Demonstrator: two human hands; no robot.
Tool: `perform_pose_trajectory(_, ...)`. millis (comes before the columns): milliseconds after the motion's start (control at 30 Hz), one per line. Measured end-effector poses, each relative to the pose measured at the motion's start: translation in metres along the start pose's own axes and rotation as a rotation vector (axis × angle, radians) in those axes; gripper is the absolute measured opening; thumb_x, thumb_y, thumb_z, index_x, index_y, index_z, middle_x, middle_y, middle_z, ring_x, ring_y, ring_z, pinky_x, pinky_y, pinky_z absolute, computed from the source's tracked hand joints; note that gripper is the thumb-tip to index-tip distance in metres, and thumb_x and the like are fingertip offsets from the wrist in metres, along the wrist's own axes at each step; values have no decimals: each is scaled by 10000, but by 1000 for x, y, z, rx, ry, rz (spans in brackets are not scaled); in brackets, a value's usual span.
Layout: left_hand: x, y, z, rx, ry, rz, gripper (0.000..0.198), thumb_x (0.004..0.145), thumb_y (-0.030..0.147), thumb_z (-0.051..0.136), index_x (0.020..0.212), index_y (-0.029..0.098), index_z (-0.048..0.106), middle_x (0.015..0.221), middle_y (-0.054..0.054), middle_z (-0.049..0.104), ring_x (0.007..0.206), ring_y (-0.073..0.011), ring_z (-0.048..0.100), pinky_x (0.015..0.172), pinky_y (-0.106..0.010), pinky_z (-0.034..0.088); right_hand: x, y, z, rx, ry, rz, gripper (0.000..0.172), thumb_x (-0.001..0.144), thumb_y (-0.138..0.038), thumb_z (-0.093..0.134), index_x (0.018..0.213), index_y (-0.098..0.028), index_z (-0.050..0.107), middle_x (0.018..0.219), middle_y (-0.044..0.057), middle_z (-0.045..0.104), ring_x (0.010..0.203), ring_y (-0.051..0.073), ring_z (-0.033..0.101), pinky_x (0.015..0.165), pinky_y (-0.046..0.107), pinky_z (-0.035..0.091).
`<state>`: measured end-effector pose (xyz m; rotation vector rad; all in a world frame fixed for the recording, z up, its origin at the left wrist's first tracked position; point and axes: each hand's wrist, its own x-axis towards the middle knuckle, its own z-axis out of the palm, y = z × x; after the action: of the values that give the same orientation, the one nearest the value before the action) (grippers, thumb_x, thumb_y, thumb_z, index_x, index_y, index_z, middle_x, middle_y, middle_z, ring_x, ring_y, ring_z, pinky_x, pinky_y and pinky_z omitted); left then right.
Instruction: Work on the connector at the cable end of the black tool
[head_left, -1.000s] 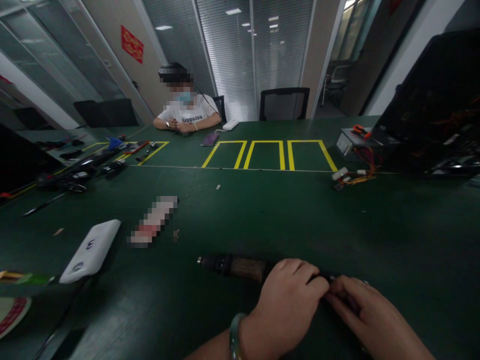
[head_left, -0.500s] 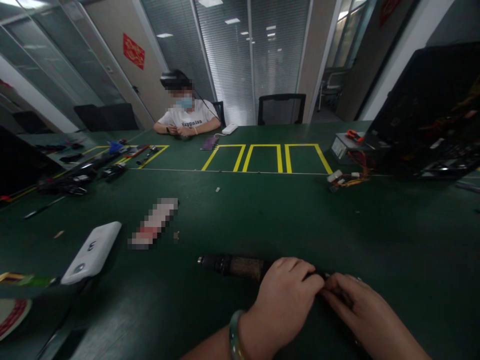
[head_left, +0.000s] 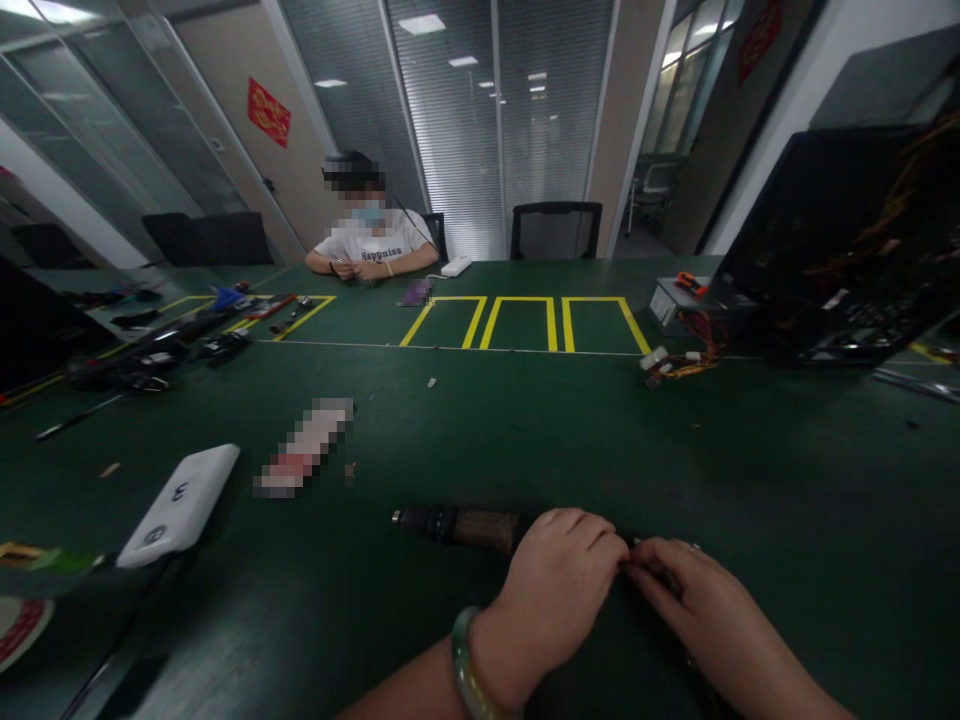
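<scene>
A dark rod-shaped tool (head_left: 484,528) with a brown middle section and a small metal tip lies across the green table (head_left: 450,440), its tip pointing left. My left hand (head_left: 566,580), with a green bangle at the wrist, is closed round the tool's right part. Touching its fingertips from the right, my right hand (head_left: 694,590) has its fingers pinched together near the tool's right end. Whatever sits between those fingers is hidden, and the dark area beneath is hard to make out.
A white power bank (head_left: 180,505) and a blurred-out flat item (head_left: 306,448) lie at the left. Far left are tools (head_left: 150,350); at the right stand a metal box (head_left: 675,305) and a large black case (head_left: 832,240). A person (head_left: 375,240) sits opposite.
The view has shifted slightly. Both hands show a little further left and remain together at the tool's right part; the tool is hardly changed.
</scene>
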<state>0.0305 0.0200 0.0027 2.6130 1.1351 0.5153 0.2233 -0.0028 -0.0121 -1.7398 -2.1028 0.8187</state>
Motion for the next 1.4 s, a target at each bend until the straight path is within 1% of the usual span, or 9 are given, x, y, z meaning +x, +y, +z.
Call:
perform_pose_trajectory(167,0,0,2,35,-10,22,56,942,226,553,984,232,589,1030,21,620,969,-169,545,870,-334,428,-1,-5,-2,10,27,-24,167,932,-320,507,836,-243,621,821,2,652,782,196,582,707,305,390)
perform_pose_trajectory(367,-1,3,2,57,27,35,64,924,195,571,973,232,592,1000,14,615,939,-183,543,817,-345,415,-4,-9,-5,45,58,-37,146,921,-312,522,849,-245,629,815,-10,659,772,183,585,677,288,380)
perform_pose_trajectory(500,-2,5,2,89,49,36,64,909,186,590,954,231,595,976,15,610,923,-182,540,809,-344,409,-8,-10,-8,66,59,-68,134,912,-322,534,862,-243,630,821,-16,669,768,174,596,664,274,381)
perform_pose_trajectory(600,-3,7,2,102,70,45,64,898,182,604,937,232,599,962,19,607,918,-178,542,816,-339,408,-11,-11,-10,43,77,-105,109,889,-324,568,863,-236,626,780,-19,668,719,164,596,647,268,374)
perform_pose_trajectory(700,-4,8,3,116,97,58,50,890,187,614,920,225,603,949,14,610,912,-182,547,815,-338,409,-14,-10,-11,13,103,-139,84,854,-312,608,857,-229,625,736,-25,659,667,151,588,625,260,370)
perform_pose_trajectory(800,-6,8,4,123,117,71,38,887,189,616,909,219,608,936,5,615,897,-185,555,807,-337,412,-15,-7,-10,17,110,-160,75,854,-294,600,859,-231,640,755,-21,672,679,149,603,612,250,374)
perform_pose_trajectory(1133,-7,6,6,114,148,116,107,880,199,620,980,234,610,974,11,642,916,-184,580,825,-337,439,-10,1,-5,47,147,-168,150,888,-318,549,862,-225,664,777,-6,689,681,151,615,592,246,390)
perform_pose_trajectory(1300,-7,6,7,120,168,83,166,874,203,617,1033,233,584,960,-1,642,918,-194,592,823,-345,454,-7,5,-4,66,143,-175,140,878,-318,560,857,-225,662,760,-7,685,672,153,614,588,247,402)
perform_pose_trajectory(1400,-7,6,8,139,174,65,143,871,221,623,1005,218,574,930,-9,635,895,-201,597,803,-348,461,-7,6,-5,80,142,-180,127,869,-312,571,858,-225,663,775,-7,690,684,154,622,594,249,411)
